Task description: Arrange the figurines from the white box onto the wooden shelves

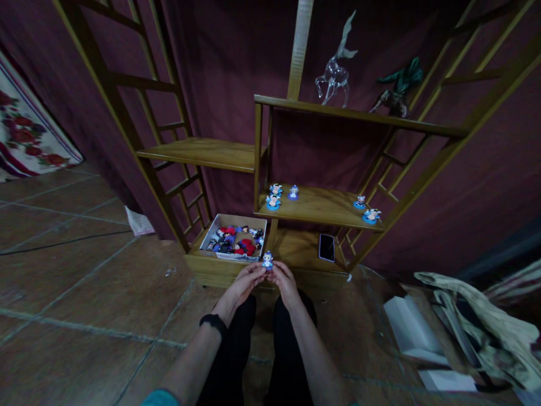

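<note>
A small blue-and-white figurine (267, 260) stands upright between my two hands, in front of the shelf unit's lower board. The fingertips of my left hand (248, 277) pinch its base from the left. From the right, my right hand (284, 278) grips the same base. Just beyond my left hand is an open cardboard box (242, 257) holding many small red, black and blue figurines (228, 239). On the middle shelf, a purple figurine (293, 192) stands by blue-based figurines (273, 202) at the left; two more figurines (372, 215) are at the right end.
A phone (327, 248) lies on the lower board (296, 248). Above, a clear deer-shaped ornament (333, 76) and a dark green statue (401, 87) stand on the top shelf (359, 115). White boxes (412, 330) and a cloth bag (486, 321) lie on the floor at right.
</note>
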`<state>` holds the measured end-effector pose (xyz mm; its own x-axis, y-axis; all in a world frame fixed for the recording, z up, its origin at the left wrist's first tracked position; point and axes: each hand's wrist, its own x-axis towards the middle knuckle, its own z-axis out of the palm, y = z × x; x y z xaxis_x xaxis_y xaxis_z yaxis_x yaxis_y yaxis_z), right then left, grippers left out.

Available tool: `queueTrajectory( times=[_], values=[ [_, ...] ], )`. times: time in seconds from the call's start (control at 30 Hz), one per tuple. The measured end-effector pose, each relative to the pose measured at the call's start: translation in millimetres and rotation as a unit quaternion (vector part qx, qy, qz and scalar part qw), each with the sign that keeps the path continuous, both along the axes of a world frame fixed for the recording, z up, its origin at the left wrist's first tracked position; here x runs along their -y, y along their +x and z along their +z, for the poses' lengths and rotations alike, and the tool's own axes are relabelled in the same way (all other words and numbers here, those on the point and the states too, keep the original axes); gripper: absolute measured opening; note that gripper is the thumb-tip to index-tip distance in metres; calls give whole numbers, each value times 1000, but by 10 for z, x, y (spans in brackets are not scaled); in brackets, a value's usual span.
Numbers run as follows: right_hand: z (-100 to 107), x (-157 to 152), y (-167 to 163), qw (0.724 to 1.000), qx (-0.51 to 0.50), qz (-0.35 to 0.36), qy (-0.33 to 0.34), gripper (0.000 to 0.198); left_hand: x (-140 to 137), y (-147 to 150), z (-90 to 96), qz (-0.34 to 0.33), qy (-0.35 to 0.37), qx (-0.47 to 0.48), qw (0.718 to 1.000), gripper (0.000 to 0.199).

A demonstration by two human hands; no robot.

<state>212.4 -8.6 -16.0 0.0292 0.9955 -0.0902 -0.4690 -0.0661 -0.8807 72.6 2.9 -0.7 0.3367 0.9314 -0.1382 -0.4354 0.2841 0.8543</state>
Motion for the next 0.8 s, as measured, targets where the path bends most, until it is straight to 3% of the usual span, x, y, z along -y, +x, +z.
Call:
queueTrajectory(
  times=[0.23,0.47,0.8],
  values=[
    [15,14,22,1000,7,3,5,37,4,3,10,-9,-4,8,1000,30],
    [64,48,23,1000,23,0,20,40,-14,17,-10,9,-26,0,1000,46],
    [85,50,-6,999,44,16,23,39,-49,68,-52,51,15,-17,998,47]
  ],
)
